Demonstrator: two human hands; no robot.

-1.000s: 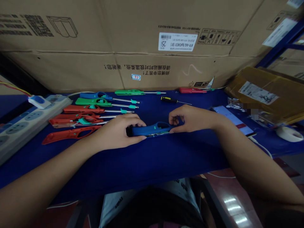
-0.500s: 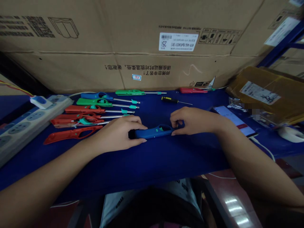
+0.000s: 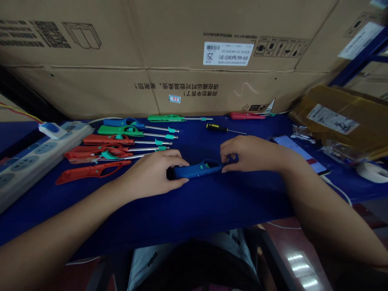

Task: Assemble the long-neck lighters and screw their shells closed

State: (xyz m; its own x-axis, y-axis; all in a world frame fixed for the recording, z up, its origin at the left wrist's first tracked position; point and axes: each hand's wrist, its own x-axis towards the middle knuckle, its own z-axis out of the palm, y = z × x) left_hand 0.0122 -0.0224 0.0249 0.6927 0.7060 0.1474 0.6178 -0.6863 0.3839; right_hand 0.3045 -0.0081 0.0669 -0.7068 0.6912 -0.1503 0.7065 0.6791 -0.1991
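Grasping with the left hand one end of a blue lighter casing, pinching the other with the right hand; holding it at the blue tabletop, between red lighters and a phone, short of a screwdriver.

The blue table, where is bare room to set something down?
Bare: between the held blue lighter and the near edge of the table; a smaller patch between it and the screwdriver. Crowded: left, lighters beside the power strip; right, phone and package.
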